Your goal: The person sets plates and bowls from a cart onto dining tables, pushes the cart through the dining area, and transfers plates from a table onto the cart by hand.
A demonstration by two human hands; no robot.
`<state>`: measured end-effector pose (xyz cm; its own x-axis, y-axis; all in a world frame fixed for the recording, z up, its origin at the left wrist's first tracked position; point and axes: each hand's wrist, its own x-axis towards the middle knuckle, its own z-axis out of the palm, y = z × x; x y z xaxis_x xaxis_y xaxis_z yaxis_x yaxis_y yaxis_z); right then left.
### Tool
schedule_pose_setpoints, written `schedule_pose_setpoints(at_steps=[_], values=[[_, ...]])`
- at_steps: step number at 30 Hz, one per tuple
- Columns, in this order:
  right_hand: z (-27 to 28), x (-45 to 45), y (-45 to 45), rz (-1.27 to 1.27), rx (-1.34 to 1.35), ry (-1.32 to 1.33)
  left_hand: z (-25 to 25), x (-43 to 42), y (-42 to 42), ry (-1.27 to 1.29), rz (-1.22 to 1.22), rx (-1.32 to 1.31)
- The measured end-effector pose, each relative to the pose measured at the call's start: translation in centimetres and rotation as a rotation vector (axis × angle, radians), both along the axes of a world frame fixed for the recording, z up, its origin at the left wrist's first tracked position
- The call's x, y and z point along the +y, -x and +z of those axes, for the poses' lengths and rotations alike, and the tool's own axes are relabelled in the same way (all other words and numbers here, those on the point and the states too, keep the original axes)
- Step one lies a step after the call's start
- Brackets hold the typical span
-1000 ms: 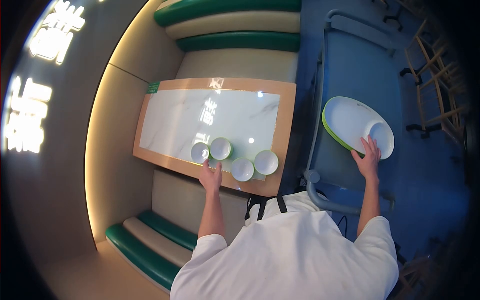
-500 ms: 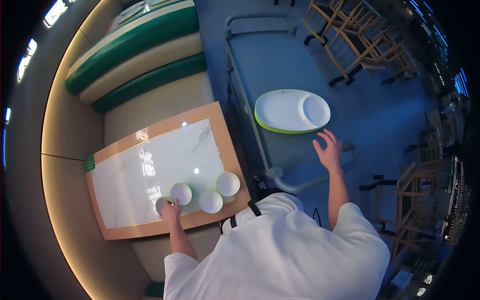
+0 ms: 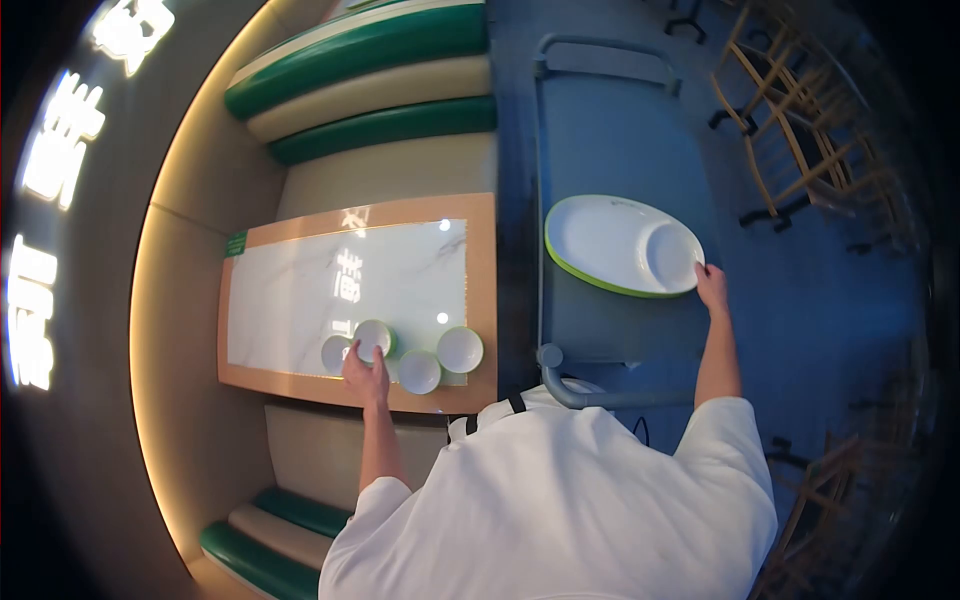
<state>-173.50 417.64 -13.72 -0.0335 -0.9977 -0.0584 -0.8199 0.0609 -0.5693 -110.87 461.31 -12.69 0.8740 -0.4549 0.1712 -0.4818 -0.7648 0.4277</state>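
Four-sided and wood-edged, the table [image 3: 290,290] holds several small white bowls with green outsides near its front edge. My left hand [image 3: 367,380] grips the near rim of one bowl [image 3: 375,338], thumb and fingers at the rim. Just left of it sits another bowl [image 3: 335,354], close to my fingertips; two more bowls, one [image 3: 420,372] in front and one [image 3: 460,350] farther right, stand apart from my hand. My right hand [image 3: 711,288] pinches the right edge of a white oval plate [image 3: 600,240] with a green underside and a round compartment, on the grey cart.
The grey cart [image 3: 620,130] has a raised rail handle [image 3: 610,45] at its far end and another near me. A green and cream bench seat [image 3: 370,80] lies behind the table. Wooden chairs [image 3: 800,130] are at the right.
My left hand has gone from the leftmost bowl to the bowl beside it. My right hand, open beside the plate before, has closed on its edge. The view has shifted.
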Motion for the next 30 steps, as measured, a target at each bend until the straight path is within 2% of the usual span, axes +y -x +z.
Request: schedule_pose_setpoints(at_steps=[1,3,5,7,9,10,13,17,22,25,27,30], values=[[-0.3,-0.3,0.3,0.008,0.002,-0.010,-0.5,0.0,0.6,0.139,-0.034,0.057],[-0.4,-0.6,-0.2,0.024,-0.015,-0.016,-1.2,-0.6,2.2,0.213,-0.127,-0.014],[0.1,-0.2,-0.1,0.063,0.137,0.092,-0.5,-1.7,4.0,0.240,-0.188,-0.024],[1.6,0.7,-0.8,0.025,0.167,0.140,0.6,-3.5,4.6,0.280,-0.287,-0.017],[2.3,1.3,-0.4,-0.012,0.271,0.202,2.0,-5.2,5.3,0.435,-0.301,0.295],[4.8,2.1,-1.4,-0.117,0.098,0.004,2.7,-5.8,5.5,0.469,-0.328,0.302],[4.0,2.7,-0.5,-0.130,0.071,0.128,3.6,-7.2,4.7,0.504,-0.362,0.427],[3.2,3.0,-0.1,-0.210,-0.001,0.196,4.8,-7.8,5.4,0.558,-0.393,0.468],[5.6,4.3,-2.3,-0.299,-0.096,0.101,3.3,-7.2,7.0,0.588,-0.372,0.588],[6.8,4.8,-3.0,-0.233,-0.019,0.269,3.1,-7.1,8.8,0.621,-0.363,0.676],[5.9,4.1,-2.0,-0.219,-0.356,0.108,3.1,-7.2,9.4,0.602,-0.366,0.757],[4.8,4.3,-0.9,-0.260,-0.542,0.098,1.8,-7.9,10.2,0.644,-0.386,0.790]])
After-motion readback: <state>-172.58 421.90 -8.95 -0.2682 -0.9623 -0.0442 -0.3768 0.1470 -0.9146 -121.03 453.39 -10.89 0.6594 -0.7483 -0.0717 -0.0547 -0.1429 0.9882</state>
